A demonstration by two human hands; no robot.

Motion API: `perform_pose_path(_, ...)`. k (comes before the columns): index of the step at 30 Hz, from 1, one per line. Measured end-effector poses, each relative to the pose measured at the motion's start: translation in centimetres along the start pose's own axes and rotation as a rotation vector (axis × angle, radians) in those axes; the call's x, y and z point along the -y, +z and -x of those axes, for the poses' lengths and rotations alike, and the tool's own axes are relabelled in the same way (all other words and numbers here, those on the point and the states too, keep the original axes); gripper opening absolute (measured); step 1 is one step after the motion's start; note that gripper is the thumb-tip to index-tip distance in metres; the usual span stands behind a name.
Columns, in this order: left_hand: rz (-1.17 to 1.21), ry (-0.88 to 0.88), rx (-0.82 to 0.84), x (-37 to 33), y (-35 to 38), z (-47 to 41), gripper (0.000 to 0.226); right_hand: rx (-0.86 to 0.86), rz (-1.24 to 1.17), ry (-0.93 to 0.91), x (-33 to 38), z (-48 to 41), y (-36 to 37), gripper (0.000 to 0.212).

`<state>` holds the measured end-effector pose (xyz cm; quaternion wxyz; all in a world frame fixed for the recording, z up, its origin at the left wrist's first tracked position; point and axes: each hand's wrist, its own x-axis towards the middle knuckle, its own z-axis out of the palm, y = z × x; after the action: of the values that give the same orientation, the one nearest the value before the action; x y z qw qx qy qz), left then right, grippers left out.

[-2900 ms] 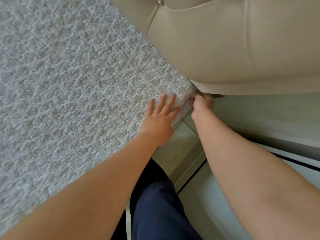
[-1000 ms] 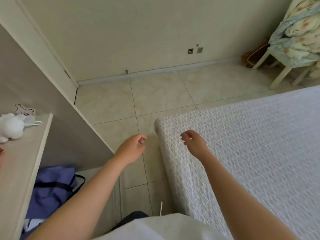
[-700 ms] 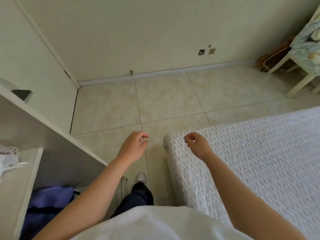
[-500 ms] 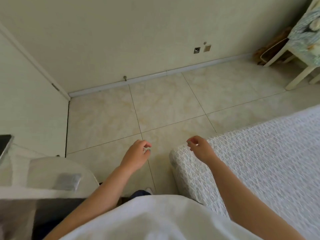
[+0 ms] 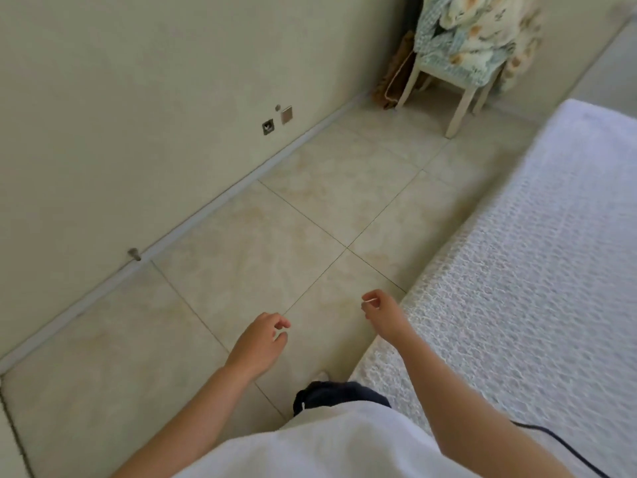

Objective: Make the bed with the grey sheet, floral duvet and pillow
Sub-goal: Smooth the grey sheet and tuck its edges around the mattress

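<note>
Walking has carried me onward: my left hand and right hand now hang forward over the tiles, fingers loosely curled, empty. The grey sheet lies spread at my right; the floral duvet is heaped on the chair.

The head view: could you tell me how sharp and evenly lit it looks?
Head view: soft, even light with no glare; the grey sheet smears with motion blur toward its far edge; the floral duvet looks soft; the left hand and right hand are crisper.
</note>
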<state>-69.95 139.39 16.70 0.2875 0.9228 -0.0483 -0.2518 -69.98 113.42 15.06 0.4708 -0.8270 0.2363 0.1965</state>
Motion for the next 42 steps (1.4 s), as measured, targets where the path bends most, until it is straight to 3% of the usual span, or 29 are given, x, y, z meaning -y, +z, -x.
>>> perform_pose_path(5, -0.051, 0.154, 0.13, -4.2, -3.7, -10.5, 0.018, -0.132, -0.118, 0.19, 1.9, -5.2, -3.5, 0.017)
perform_pose_path(15, -0.268, 0.568, 0.57, -15.0, -4.0, -28.9, 0.016, -0.517, -0.396, 0.522, 1.5, -8.0, -8.2, 0.019)
perform_pose_path(22, -0.579, 0.911, 0.979, -22.1, -0.6, -34.5, 0.018, -0.889, -0.827, 0.864, 3.0, -5.3, -2.4, 0.01)
perform_pose_path(26, -0.703, 1.015, 1.119, -24.1, 2.2, -34.7, 0.016, -1.02, -1.02, 0.957, 3.3, -5.0, 1.1, 0.013)
perform_pose_path(30, -0.815, 1.073, 1.246, -25.1, 6.4, -34.5, 0.013, -1.15, -1.209, 1.047, 2.3, -5.7, 3.8, 0.009)
perform_pose_path(34, -0.906, 1.02, 1.347, -25.0, 10.4, -35.1, 0.011, -1.238, -1.408, 1.093, 0.6, -8.0, 5.3, 0.008)
perform_pose_path(42, -1.161, 0.937, 1.362, -25.0, 20.1, -40.4, 0.015, -1.535, -1.998, 1.078, -5.5, -16.6, 5.8, 0.009)
